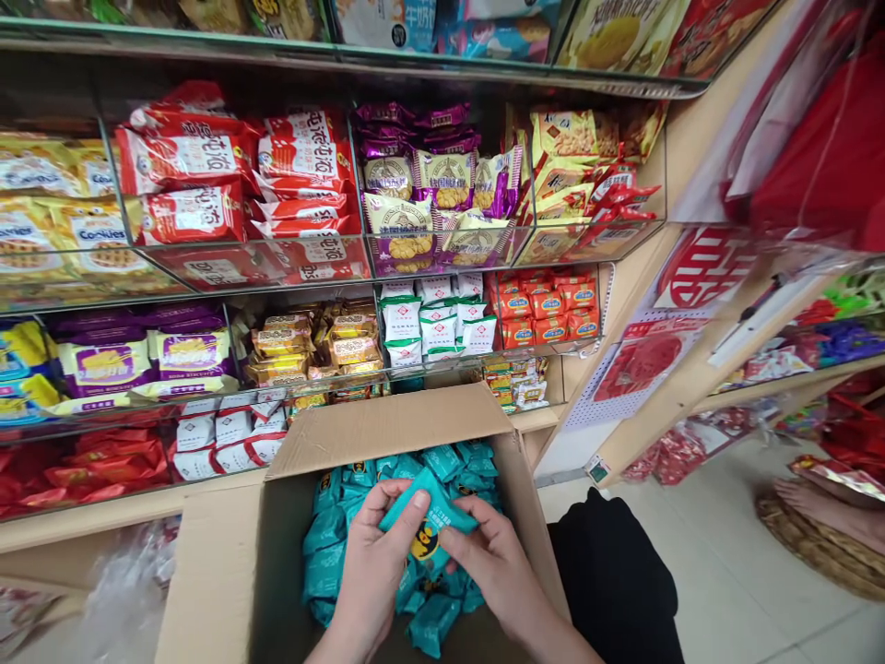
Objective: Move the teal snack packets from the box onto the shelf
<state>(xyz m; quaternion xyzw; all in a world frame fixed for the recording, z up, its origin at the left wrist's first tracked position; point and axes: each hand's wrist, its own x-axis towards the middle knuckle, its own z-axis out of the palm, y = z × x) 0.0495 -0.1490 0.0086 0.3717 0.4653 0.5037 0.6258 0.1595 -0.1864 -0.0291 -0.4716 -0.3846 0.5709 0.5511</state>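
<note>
Both my hands hold one teal snack packet (427, 516) with a yellow and black print, over an open cardboard box. My left hand (380, 553) pinches the packet's left side, thumb on top. On its right side, the thumb and fingers of my right hand (494, 558) grip the wrapper. Below them, the cardboard box (394, 424) holds many similar teal packets (434, 622) in a loose heap. My hands cover part of the heap.
Glass-fronted shelves hold red packets (186, 157), purple cookie packets (449, 175) and white-green packets (439, 323). A box flap (211, 563) sticks out left. Black cloth (615, 581) lies right of the box. Another person's foot (822, 507) rests on a woven mat (816, 544).
</note>
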